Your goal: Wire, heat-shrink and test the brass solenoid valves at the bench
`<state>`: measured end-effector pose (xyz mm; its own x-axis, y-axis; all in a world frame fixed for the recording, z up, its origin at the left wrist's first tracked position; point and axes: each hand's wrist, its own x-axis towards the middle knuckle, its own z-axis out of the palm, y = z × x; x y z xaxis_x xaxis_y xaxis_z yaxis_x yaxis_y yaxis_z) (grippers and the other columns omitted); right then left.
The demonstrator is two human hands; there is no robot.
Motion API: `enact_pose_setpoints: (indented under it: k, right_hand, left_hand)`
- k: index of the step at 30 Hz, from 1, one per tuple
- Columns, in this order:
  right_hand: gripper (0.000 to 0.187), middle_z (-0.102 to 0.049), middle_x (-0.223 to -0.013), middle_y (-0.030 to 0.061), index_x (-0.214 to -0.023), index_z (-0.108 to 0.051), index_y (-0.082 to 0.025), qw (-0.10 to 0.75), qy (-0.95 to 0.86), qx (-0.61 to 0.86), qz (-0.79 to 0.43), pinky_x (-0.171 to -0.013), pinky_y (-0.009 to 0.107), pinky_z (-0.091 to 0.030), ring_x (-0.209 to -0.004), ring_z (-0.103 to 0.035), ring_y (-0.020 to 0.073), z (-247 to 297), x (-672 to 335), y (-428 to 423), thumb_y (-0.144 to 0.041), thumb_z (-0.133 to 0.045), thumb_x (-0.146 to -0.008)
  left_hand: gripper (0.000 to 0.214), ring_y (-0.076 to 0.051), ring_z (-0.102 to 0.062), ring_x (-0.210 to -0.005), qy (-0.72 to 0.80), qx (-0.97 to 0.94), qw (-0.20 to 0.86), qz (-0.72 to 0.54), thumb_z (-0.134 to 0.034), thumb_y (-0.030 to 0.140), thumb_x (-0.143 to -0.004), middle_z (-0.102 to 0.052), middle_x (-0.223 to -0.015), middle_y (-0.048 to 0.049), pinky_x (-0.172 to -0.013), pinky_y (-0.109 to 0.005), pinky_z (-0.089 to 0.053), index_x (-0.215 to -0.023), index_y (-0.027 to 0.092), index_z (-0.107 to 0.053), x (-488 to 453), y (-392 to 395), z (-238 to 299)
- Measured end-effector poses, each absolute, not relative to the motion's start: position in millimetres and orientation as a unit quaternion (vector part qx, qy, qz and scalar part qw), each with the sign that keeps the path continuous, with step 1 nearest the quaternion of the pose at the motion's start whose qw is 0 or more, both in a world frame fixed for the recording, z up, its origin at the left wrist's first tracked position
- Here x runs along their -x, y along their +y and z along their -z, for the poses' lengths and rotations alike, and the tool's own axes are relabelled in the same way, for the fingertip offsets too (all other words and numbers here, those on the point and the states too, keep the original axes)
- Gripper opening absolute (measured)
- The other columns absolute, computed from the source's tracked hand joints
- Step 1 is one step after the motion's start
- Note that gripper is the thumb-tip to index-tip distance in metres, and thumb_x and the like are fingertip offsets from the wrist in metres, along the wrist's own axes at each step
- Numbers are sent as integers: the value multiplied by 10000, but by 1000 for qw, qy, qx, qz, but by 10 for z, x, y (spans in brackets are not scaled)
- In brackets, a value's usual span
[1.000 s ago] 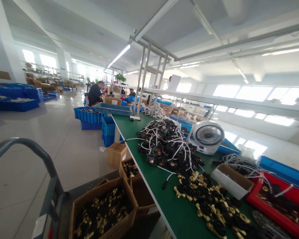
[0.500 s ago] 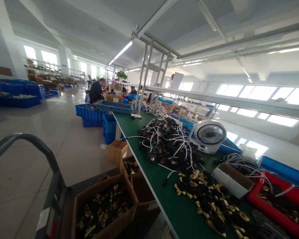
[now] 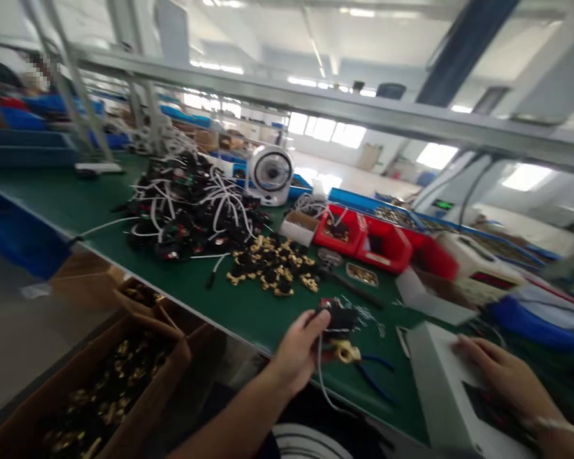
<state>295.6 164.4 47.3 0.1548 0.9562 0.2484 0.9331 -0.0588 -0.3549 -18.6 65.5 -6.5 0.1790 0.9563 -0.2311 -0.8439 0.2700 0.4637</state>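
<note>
Green worktop point(image 3: 249, 306): left hand point(image 3: 299, 347) grips a black wired part point(image 3: 339, 320) above the near edge

Largest first: the worktop runs from far left to near right; an open cardboard box point(image 3: 23, 414) of brass-and-black pieces stands on the floor below its near edge; a pile of black parts with white leads point(image 3: 186, 204) lies at centre left; a white unit point(image 3: 435, 382) sits at near right, with the right hand point(image 3: 502, 376) open and laid flat on top; a heap of brass fittings point(image 3: 272, 264) lies just beside the pile; red bins point(image 3: 363, 242) and a white fan point(image 3: 269, 171) stand behind; the left hand's fingers are closed round the black wired part, brass end down, white lead hanging
</note>
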Motion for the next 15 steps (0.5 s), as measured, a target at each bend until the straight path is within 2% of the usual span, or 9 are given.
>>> enact_pose_setpoints:
  k: [2, 5, 7, 11, 15]
  right_hand:
    - [401, -690, -695, 40, -729, -685, -209, 201, -626, 749, -86, -676, 343, -538, -689, -658, 202, -408, -3187, 1447, -538, -539, -905]
    - [533, -707, -700, 76, -712, -707, -210, 222, -623, 742, -110, -691, 382, -515, -743, -668, 281, -324, -3251, 1420, -702, -506, -745]
    - [596, -702, -710, 83, -718, -705, -207, 239, -629, 731, -116, -696, 387, -508, -743, -654, 286, -284, -3229, 1463, -761, -492, -673]
    - [652, -669, -664, 81, -640, -675, -210, 265, -628, 721, -126, -703, 392, -508, -697, -625, 260, -229, -3227, 1517, -819, -442, -658]
    - [665, -659, -648, 79, -576, -639, -217, 285, -628, 712, -134, -695, 377, -508, -669, -606, 235, -199, -3254, 1523, -831, -407, -685]
  left_hand:
    - [521, -186, -699, -823, 236, -121, 763, -589, -879, 420, -633, -735, -939, -51, -733, -277, -567, -1008, 158, -632, 267, 581, -120]
    - [480, -194, -709, -822, 234, -166, 743, -605, -859, 410, -672, -743, -908, -59, -720, -265, -580, -1019, 143, -661, 339, 446, -323]
    - [434, -182, -710, -774, 239, -185, 737, -604, -821, 424, -724, -744, -860, -59, -696, -255, -587, -1015, 134, -680, 349, 364, -372]
    - [393, -174, -712, -793, 248, -194, 737, -598, -751, 418, -806, -748, -958, -88, -734, -276, -606, -1056, 122, -689, 342, 283, -363]
    - [394, -160, -711, -794, 254, -204, 720, -613, -744, 313, -824, -741, -1017, -83, -727, -256, -599, -1167, 149, -640, 343, 250, -389]
